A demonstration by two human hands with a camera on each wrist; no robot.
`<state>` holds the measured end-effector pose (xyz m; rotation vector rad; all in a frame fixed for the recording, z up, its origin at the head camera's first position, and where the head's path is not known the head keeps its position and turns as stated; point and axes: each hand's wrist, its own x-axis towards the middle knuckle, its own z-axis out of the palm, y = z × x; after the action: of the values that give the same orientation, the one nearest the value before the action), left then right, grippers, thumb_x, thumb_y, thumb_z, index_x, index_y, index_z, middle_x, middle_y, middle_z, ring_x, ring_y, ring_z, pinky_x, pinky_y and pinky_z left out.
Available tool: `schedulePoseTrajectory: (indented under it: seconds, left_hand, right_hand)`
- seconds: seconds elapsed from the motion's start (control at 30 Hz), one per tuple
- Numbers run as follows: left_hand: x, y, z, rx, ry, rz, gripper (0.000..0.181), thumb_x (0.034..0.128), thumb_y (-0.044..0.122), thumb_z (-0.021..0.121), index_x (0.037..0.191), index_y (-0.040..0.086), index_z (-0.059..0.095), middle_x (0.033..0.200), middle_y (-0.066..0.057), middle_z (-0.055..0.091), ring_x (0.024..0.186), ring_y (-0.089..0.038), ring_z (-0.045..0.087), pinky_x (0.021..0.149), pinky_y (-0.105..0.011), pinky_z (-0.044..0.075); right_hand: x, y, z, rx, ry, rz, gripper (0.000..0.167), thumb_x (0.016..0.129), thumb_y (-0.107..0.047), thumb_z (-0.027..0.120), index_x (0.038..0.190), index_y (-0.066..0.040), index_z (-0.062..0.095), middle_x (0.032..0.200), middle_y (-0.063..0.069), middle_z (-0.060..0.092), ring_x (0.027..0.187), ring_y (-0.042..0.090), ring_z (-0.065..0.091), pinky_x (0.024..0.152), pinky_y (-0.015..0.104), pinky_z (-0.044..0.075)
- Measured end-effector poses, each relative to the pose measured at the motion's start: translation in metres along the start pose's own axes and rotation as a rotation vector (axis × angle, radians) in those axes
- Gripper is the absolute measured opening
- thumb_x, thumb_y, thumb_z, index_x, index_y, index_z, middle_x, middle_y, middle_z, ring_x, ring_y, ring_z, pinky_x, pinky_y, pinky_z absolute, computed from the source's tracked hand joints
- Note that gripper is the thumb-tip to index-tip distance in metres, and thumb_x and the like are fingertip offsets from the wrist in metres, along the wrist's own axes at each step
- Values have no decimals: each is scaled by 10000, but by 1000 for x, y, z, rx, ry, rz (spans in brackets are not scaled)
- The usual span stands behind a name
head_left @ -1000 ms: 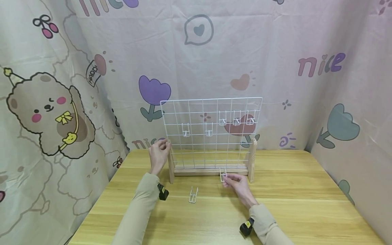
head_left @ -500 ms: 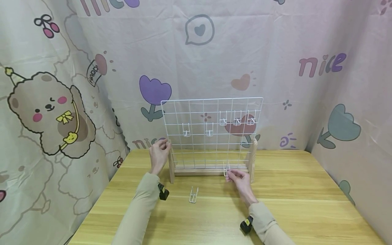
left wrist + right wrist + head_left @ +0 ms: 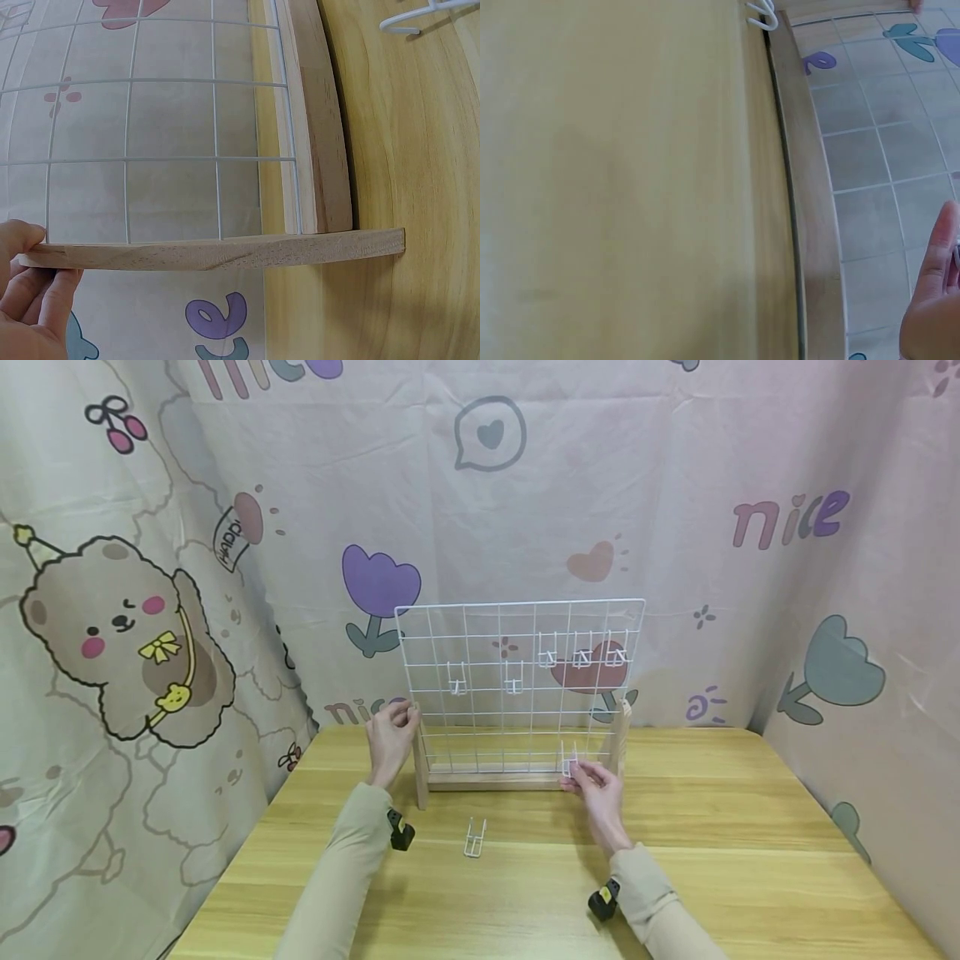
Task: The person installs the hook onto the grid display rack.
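A white wire grid panel (image 3: 517,718) stands upright in a wooden stand (image 3: 517,782). My left hand (image 3: 391,739) pinches the top of the stand's left upright (image 3: 210,253) between thumb and fingers. With thumb and fingers my right hand (image 3: 597,792) holds a white wire hook (image 3: 569,767) in front of the panel's lower right part. In the right wrist view only part of that hand (image 3: 934,292) shows at the edge, and the hook is mostly cut off. Another white wire hook (image 3: 474,839) lies on the table before the stand.
Several white hooks hang on the panel: a left one (image 3: 457,681), a middle one (image 3: 513,679) and a higher row at the right (image 3: 582,652). The stand is on a wooden table (image 3: 712,827). A printed curtain (image 3: 480,527) hangs behind and at the sides.
My right hand has moved up and to the right with the hook, from below the panel's bottom edge to in front of its lower part. My left hand stays on the upright.
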<state>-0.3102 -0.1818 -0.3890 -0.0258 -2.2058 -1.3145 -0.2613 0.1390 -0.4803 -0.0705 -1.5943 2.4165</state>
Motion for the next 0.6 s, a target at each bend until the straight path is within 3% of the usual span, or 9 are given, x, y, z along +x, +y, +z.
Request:
schedulePoseTrajectory:
  seconds: [0.1, 0.2, 0.33, 0.6]
  left_hand:
    - [0, 0, 0, 5, 0, 1, 284, 959, 127, 645, 1176, -46, 709, 1057, -233, 749, 990, -354, 747, 848, -484, 603]
    - [0, 0, 0, 14, 2, 8, 287, 962, 140, 643, 1177, -37, 712, 1038, -219, 756, 863, -339, 769, 719, -329, 616]
    - [-1, 0, 0, 23, 4, 15, 293, 966, 157, 639, 1180, -29, 715, 1017, -205, 763, 720, -304, 726, 565, -131, 441]
    - [-2, 1, 0, 16, -9, 5, 302, 968, 149, 637, 1198, -36, 704, 1043, -220, 755, 763, -301, 733, 573, -116, 432]
  right_hand:
    - [3, -3, 0, 3, 16, 6, 120, 963, -6, 631, 1076, 36, 637, 798, -53, 722, 670, 95, 723, 722, 252, 614]
    - [7, -6, 1, 20, 18, 2, 179, 964, -6, 631, 1126, 69, 623, 807, -51, 736, 688, 88, 729, 730, 252, 615]
    - [11, -8, 2, 45, 13, -7, 253, 961, 4, 629, 1183, 120, 589, 828, -39, 740, 706, 88, 737, 738, 249, 616]
    - [16, -12, 3, 63, 22, 3, 293, 961, 28, 615, 1224, 145, 557, 840, -32, 736, 702, 83, 727, 742, 232, 612]
